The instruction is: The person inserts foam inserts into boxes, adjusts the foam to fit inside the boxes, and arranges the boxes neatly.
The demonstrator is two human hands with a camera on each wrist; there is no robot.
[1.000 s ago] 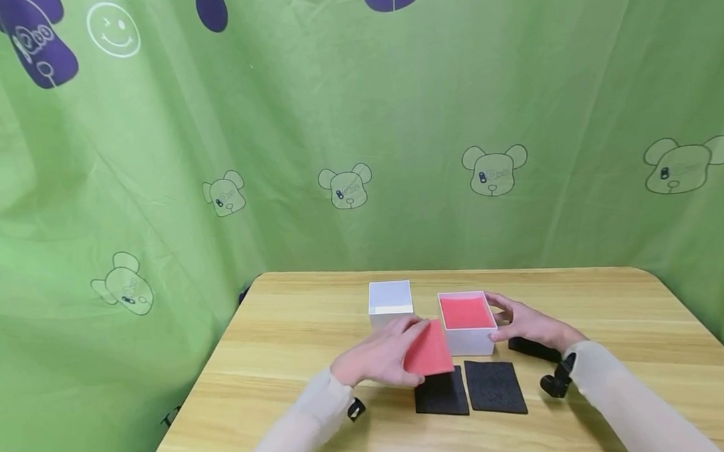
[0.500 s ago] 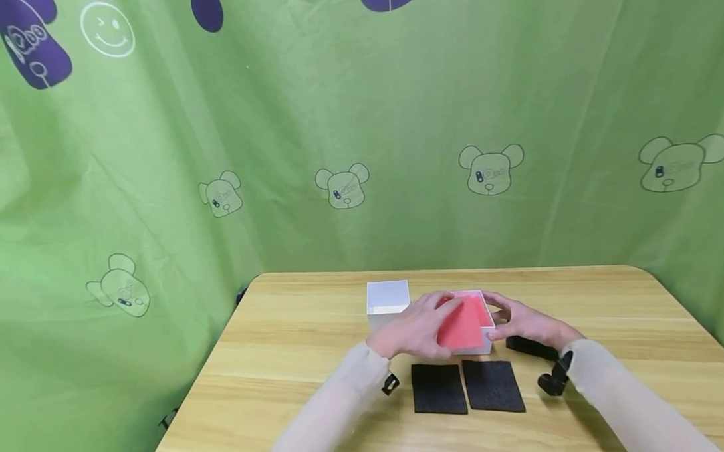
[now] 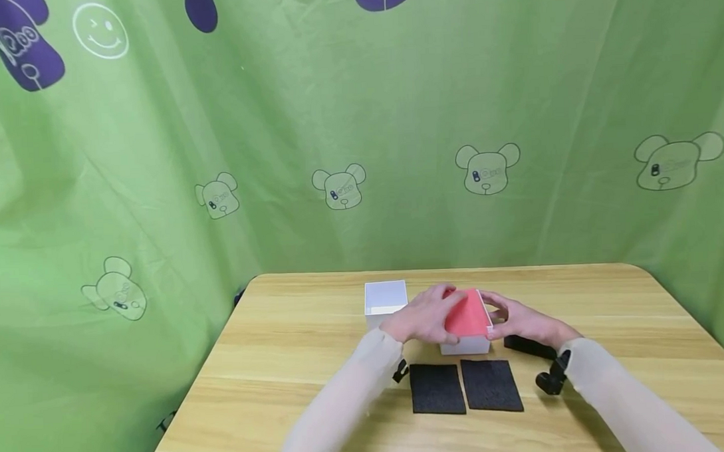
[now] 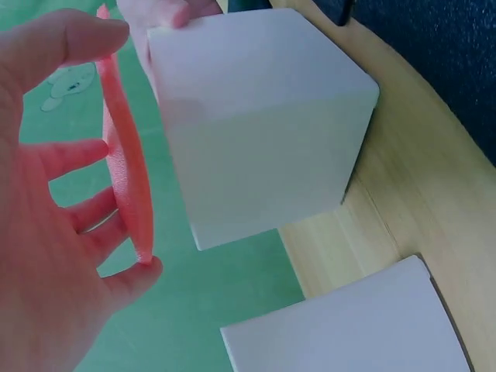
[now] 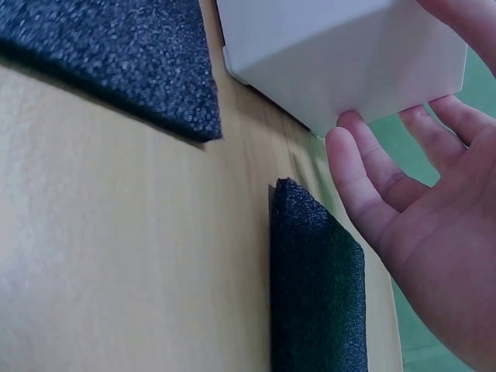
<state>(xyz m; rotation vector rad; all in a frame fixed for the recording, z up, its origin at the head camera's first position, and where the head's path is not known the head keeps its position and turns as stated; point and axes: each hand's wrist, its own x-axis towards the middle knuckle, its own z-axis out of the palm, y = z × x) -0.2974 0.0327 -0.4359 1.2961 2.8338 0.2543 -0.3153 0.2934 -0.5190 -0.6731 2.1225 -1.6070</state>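
A green curtain [image 3: 358,120] printed with bear faces hangs behind. In front stands a light wooden desk [image 3: 294,341]. The light is even.

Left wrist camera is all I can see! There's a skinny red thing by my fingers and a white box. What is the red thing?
Observer: It is a flat red foam sheet. The left hand holds it tilted on top of the white box.
Operator: What's the other hand doing?
Observer: The right hand has its fingertips against the box's side, with no curled grip on it.
Operator: Is anything else lying around?
Observer: Yes. One black foam pad and a second black pad lie side by side in front of the box, and a third black pad lies beside the right hand.
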